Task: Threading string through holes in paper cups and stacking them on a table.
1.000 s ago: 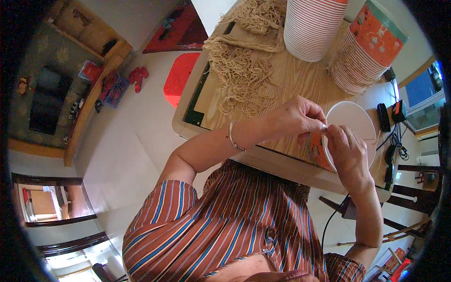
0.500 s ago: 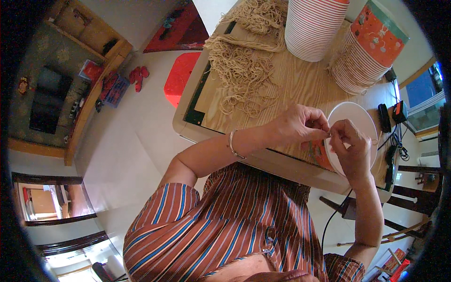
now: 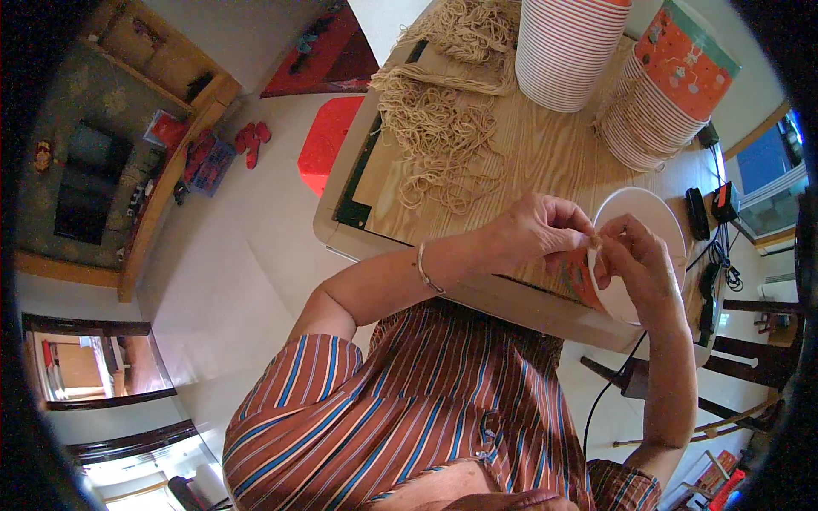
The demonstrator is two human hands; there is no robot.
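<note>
A white-lined paper bucket (image 3: 658, 209) with an orange printed outside lies tipped at the table's near right, its mouth facing me. At the left side of its rim, my left hand (image 3: 545, 228) and my right hand (image 3: 641, 255) meet with fingertips nearly touching. Both are closed in a pinch on a short bit of beige cord (image 3: 595, 242), mostly hidden by the fingers. My right hand is in front of the bucket's mouth. Loose beige cords (image 3: 443, 128) lie in a tangled heap at the table's left, beyond my left forearm.
Behind the hands stand a tall stack of white buckets (image 3: 569, 55) and a second stack (image 3: 652, 119) with cords hanging along its side. Black adapters and cables (image 3: 722, 204) sit at the right table edge. A red stool (image 3: 328, 145) is left of the wooden table (image 3: 545, 153).
My right hand has turned slightly and shifted down, its fingers more curled. More of the beige cord shows between the fingertips. The bucket has tilted a little; my left hand stays nearly in place.
</note>
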